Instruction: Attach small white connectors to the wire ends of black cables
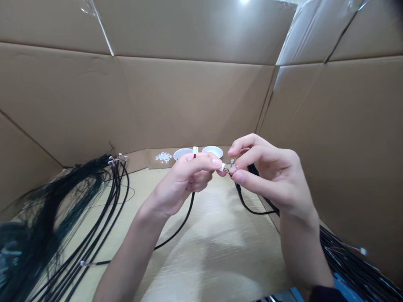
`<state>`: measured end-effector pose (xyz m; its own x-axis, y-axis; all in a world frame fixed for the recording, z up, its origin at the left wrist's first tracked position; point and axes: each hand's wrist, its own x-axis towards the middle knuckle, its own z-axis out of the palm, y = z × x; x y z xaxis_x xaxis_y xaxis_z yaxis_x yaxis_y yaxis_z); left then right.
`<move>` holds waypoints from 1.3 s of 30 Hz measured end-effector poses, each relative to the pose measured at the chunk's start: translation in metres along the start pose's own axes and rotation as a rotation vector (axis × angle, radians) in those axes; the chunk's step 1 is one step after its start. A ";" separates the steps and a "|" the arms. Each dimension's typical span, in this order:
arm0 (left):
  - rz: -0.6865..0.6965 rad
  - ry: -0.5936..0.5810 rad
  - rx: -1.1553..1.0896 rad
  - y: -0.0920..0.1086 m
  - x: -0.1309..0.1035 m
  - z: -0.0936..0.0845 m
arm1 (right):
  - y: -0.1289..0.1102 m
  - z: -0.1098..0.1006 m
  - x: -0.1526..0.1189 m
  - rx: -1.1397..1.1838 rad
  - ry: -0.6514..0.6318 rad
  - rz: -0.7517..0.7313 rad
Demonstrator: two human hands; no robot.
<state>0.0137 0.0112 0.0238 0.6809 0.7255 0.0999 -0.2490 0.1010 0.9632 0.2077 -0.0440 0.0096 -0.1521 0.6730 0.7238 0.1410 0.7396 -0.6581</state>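
Well, the left hand (pixel 192 173) pinches a white plug (pixel 222 167) between thumb and finger, and the right hand (pixel 272 176) pinches its coloured wires (pixel 227 170) just beside. A hard tug might pull one loose.

Seen from the middle of the pale, wood-grained tabletop (pixel 220 260), brown cardboard walls (pixel 195 100) rise at 9, 12 and 3 o'clock. Two round, white dishes (pixel 214 150) sit at 12, small white pieces (pixel 163 157) lie scattered at 11, thin dark strands (pixel 53 214) sprawl at 9.
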 end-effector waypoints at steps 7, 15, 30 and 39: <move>0.050 0.016 0.107 -0.001 0.001 -0.001 | -0.001 0.000 0.000 -0.025 -0.034 0.045; 0.120 -0.016 0.283 -0.004 -0.001 -0.003 | -0.013 -0.002 -0.001 -0.121 -0.068 0.125; 0.394 0.072 0.679 -0.002 -0.010 0.002 | -0.019 -0.008 0.000 -0.284 -0.115 0.215; 0.438 0.125 0.702 -0.005 -0.008 0.002 | -0.012 -0.007 0.002 -0.226 -0.114 0.227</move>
<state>0.0109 0.0033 0.0190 0.5303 0.6749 0.5131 0.0419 -0.6253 0.7793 0.2125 -0.0514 0.0208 -0.1981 0.8260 0.5277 0.3954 0.5600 -0.7280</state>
